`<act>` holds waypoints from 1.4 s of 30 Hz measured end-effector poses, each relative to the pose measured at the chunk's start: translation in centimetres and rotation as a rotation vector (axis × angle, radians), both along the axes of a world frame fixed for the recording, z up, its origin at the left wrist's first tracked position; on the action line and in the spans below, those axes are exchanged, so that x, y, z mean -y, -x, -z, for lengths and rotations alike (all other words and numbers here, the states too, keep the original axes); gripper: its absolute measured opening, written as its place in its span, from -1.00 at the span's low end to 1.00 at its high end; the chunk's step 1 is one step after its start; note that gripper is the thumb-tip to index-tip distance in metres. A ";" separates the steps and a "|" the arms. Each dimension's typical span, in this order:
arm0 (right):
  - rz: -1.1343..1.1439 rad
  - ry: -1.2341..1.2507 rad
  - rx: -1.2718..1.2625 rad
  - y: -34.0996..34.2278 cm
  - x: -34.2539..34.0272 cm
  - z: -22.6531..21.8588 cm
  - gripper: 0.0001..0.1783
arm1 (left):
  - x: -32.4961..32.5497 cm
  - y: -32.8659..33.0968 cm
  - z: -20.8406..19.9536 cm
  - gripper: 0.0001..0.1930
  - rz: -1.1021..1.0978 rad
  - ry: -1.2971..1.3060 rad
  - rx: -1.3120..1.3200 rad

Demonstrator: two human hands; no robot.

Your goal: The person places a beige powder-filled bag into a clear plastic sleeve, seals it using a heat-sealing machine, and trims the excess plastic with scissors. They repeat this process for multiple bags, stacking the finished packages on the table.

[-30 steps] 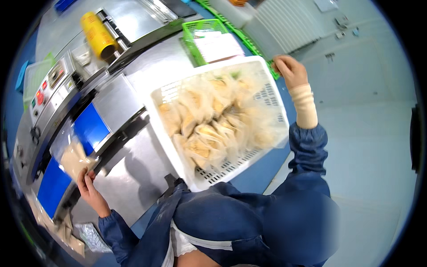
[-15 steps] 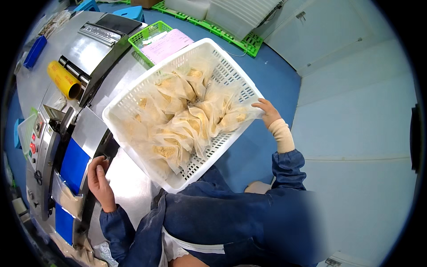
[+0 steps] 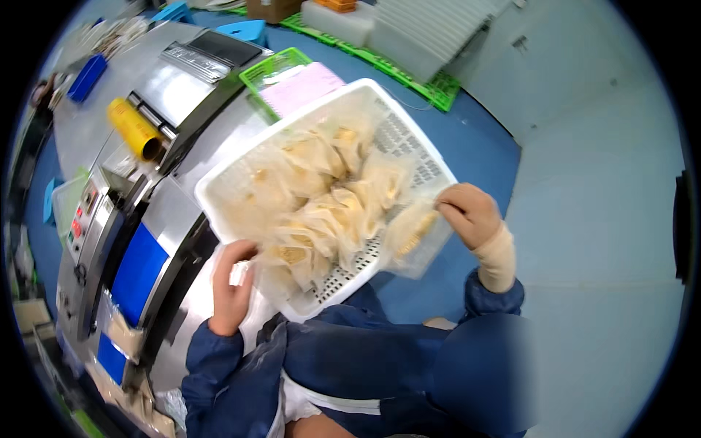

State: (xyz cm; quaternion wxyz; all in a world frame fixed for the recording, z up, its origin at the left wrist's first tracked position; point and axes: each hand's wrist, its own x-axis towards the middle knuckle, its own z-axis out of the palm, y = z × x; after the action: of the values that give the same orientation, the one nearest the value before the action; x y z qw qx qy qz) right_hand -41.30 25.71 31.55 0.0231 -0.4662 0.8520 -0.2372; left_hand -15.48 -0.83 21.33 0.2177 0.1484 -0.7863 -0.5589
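Observation:
A white plastic basket [image 3: 409, 124] with slotted walls stands tilted in front of me, holding several translucent pouches [image 3: 321, 226] with pale yellowish contents. My right hand [image 3: 475, 215] pinches the top corner of one pouch [image 3: 412, 237], which hangs over the basket's right rim. My left hand [image 3: 232, 285] is at the basket's lower left rim, thumb and fingers apart and nothing visible between them. Its fingertips are close to the rim; whether they touch it I cannot tell.
To the left is a steel table with a sealing machine [image 3: 91, 212], its blue belt [image 3: 142, 274] carrying filled clear bags [image 3: 123, 328]. A yellow film roll [image 3: 135, 130] lies farther back. Beyond the basket are a green crate [image 3: 274, 69] with pink paper [image 3: 303, 87] and a stack of white trays [image 3: 423, 36].
My right hand has drawn one pouch up and over the basket's right rim. My left hand has moved right, from beside the machine to the basket's rim. The view has shifted slightly.

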 end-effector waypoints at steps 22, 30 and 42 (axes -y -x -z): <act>-1.086 0.254 0.969 -12.8 32.1 -4.6 -0.48 | 5.3 -11.0 -7.1 -0.75 -0.711 0.206 -0.468; -1.185 0.004 1.458 -17.1 38.5 6.2 -0.41 | 10.5 -15.4 -2.8 -0.72 -0.867 -0.334 -0.488; -0.740 0.200 1.198 -17.9 42.5 11.9 -0.70 | 16.2 -14.5 2.4 -0.80 -0.847 -0.461 -0.568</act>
State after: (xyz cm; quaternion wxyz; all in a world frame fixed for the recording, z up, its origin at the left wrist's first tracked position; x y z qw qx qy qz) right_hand -23.41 -16.80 19.62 0.5236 -0.5145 0.4527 -0.5062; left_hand -0.95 -16.98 18.96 0.5884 0.3386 -0.4261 -0.5980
